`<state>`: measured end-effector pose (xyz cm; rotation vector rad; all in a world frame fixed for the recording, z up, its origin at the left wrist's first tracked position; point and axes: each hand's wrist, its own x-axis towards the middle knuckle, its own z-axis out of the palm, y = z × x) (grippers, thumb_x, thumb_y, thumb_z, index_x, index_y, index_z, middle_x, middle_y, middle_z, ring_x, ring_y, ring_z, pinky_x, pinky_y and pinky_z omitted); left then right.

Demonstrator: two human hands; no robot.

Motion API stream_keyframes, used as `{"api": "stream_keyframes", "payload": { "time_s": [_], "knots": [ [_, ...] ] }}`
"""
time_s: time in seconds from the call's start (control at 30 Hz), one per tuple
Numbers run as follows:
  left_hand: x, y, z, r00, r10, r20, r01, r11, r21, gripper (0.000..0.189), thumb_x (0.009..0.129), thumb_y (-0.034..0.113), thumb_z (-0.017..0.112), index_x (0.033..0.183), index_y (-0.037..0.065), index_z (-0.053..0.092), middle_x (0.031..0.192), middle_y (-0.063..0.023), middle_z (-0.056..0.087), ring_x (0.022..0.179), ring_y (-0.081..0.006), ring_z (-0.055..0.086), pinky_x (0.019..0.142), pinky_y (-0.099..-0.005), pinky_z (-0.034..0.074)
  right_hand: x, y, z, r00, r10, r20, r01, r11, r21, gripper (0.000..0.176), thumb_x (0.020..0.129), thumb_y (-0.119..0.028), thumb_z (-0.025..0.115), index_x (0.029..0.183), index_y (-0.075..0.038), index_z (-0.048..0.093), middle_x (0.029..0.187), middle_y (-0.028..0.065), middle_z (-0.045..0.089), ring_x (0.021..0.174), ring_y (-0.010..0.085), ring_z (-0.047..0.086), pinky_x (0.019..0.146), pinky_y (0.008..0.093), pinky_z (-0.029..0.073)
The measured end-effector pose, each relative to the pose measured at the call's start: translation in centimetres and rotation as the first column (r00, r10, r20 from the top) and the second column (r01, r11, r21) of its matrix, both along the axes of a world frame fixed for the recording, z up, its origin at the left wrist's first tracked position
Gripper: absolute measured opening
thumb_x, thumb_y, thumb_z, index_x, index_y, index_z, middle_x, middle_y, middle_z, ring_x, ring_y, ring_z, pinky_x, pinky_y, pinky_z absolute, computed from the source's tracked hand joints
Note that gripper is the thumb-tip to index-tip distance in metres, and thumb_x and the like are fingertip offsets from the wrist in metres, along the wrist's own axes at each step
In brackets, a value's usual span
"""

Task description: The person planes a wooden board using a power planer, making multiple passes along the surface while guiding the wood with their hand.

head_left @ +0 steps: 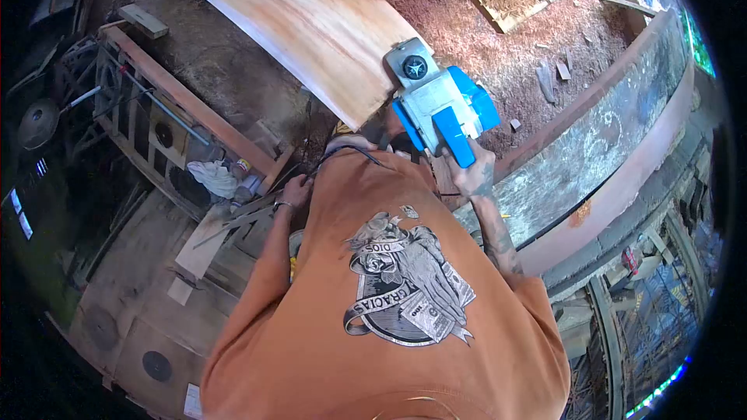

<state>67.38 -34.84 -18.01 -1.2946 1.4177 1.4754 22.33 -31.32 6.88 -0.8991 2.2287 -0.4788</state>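
Note:
A blue and silver electric planer (pixel 437 105) rests on the near end of a long pale wooden plank (pixel 311 15). My right hand (pixel 473 175) grips the planer's blue rear handle, with the tattooed forearm running down to the orange T-shirt. My left hand (pixel 296 189) is lower at the left, beside my waist, closed around a black power cord (pixel 346 152) that loops across toward the planer. A bracelet shows on that wrist.
Reddish sawdust and wood chips (pixel 506 39) cover the ground past the plank. A heavy weathered beam (pixel 607 148) runs along the right. At the left stand a wooden frame with metal rods (pixel 167 105), a white rag (pixel 214 177) and offcuts.

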Motion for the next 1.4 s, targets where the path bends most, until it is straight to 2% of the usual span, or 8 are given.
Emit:
{"api": "stream_keyframes", "payload": {
  "time_s": [0.4, 0.7, 0.8, 0.87, 0.97, 1.13, 1.33, 1.4],
  "knots": [
    [-2.6, -1.6, 0.2, 0.96, 0.242, -0.142, -0.252, 0.966, -0.056, 0.054, 0.101, 0.044, 0.059, 0.131, 0.0, 0.063, 0.13, -0.0226, 0.067, 0.121, -0.0349, 0.064, 0.105, -0.0422, 0.048, -0.4, -0.8, -0.9, 0.997, 0.06, 0.042, -0.058, 0.997, -0.055, 0.018, 0.085, -0.016, 0.076, 0.091, 0.001, 0.071, 0.071, 0.0241, 0.067, 0.066, 0.0364, 0.072, 0.058, 0.0422, 0.051],
    [-0.4, 3.0, 2.7, 0.963, 0.196, -0.182, -0.239, 0.936, -0.257, 0.036, 0.103, 0.037, 0.057, 0.1, 0.004, 0.069, 0.083, -0.0106, 0.074, 0.079, -0.0232, 0.072, 0.073, -0.0395, 0.055, -0.4, -1.5, 2.1, 0.993, 0.092, 0.077, -0.088, 0.995, -0.055, 0.027, 0.086, -0.024, 0.076, 0.09, 0.001, 0.067, 0.071, 0.0265, 0.065, 0.069, 0.0428, 0.07, 0.061, 0.048, 0.052],
    [2.2, 3.6, 1.3, 0.99, 0.103, -0.099, -0.114, 0.986, -0.117, 0.038, 0.104, 0.038, 0.053, 0.11, 0.004, 0.069, 0.081, -0.0105, 0.073, 0.077, -0.0238, 0.071, 0.074, -0.0386, 0.054, 0.1, -2.2, 3.9, 0.99, 0.086, 0.115, -0.081, 0.996, -0.043, 0.027, 0.087, -0.024, 0.076, 0.096, 0.001, 0.069, 0.075, 0.0279, 0.067, 0.076, 0.0441, 0.071, 0.064, 0.0485, 0.054],
    [3.6, 4.2, 4.1, 0.977, 0.045, -0.207, -0.146, 0.849, -0.507, 0.039, 0.104, 0.035, 0.051, 0.12, 0.003, 0.067, 0.089, -0.014, 0.072, 0.082, -0.0233, 0.07, 0.076, -0.0386, 0.053, 0.4, -2.4, 5.1, 0.987, 0.078, 0.139, -0.074, 0.997, -0.031, 0.029, 0.087, -0.024, 0.075, 0.101, 0.0, 0.069, 0.078, 0.0288, 0.068, 0.08, 0.045, 0.071, 0.067, 0.049, 0.055],
    [3.7, 0.2, 10.7, 0.922, 0.341, -0.18, -0.38, 0.887, -0.264, 0.037, 0.101, 0.021, 0.048, 0.13, 0.004, 0.064, 0.109, -0.0122, 0.071, 0.097, -0.0233, 0.068, 0.085, -0.038, 0.054, 0.6, -2.0, 5.8, 0.991, 0.113, 0.072, -0.102, 0.985, -0.141, 0.023, 0.084, -0.02, 0.077, 0.094, 0.0, 0.071, 0.071, 0.0228, 0.068, 0.07, 0.0338, 0.074, 0.061, 0.0425, 0.054],
    [9.2, -4.5, 6.9, 0.496, 0.603, -0.625, -0.854, 0.47, -0.225, 0.036, 0.103, 0.005, 0.047, 0.138, 0.001, 0.053, 0.121, -0.0126, 0.068, 0.108, -0.0234, 0.066, 0.095, -0.0331, 0.053, 0.8, -1.8, 8.3, 0.984, 0.108, 0.14, -0.095, 0.991, -0.095, 0.023, 0.086, -0.02, 0.077, 0.095, 0.0, 0.071, 0.075, 0.0208, 0.071, 0.071, 0.0319, 0.074, 0.064, 0.0425, 0.055],
    [-3.6, -19.7, 15.1, 0.671, 0.372, -0.641, -0.741, 0.344, -0.577, 0.038, 0.102, 0.005, 0.051, 0.14, 0.002, 0.052, 0.109, -0.0017, 0.063, 0.092, -0.012, 0.055, 0.085, -0.0283, 0.044, 1.2, -2.7, 12.4, 0.966, 0.16, 0.201, -0.13, 0.979, -0.156, 0.024, 0.086, -0.021, 0.077, 0.096, 0.0, 0.07, 0.073, 0.0202, 0.07, 0.068, 0.031, 0.072, 0.064, 0.0416, 0.054],
    [-6.5, -23.4, 12.3, 0.653, 0.157, -0.741, -0.755, 0.049, -0.654, 0.044, 0.106, 0.021, 0.051, 0.143, -0.002, 0.046, 0.116, -0.0116, 0.059, 0.106, -0.0214, 0.056, 0.1, -0.0386, 0.047, 1.3, -3.3, 15.1, 0.965, 0.186, 0.184, -0.169, 0.98, -0.106, 0.026, 0.086, -0.022, 0.077, 0.095, 0.001, 0.069, 0.07, 0.0214, 0.069, 0.065, 0.0336, 0.072, 0.061, 0.0421, 0.054]
  ]
}}
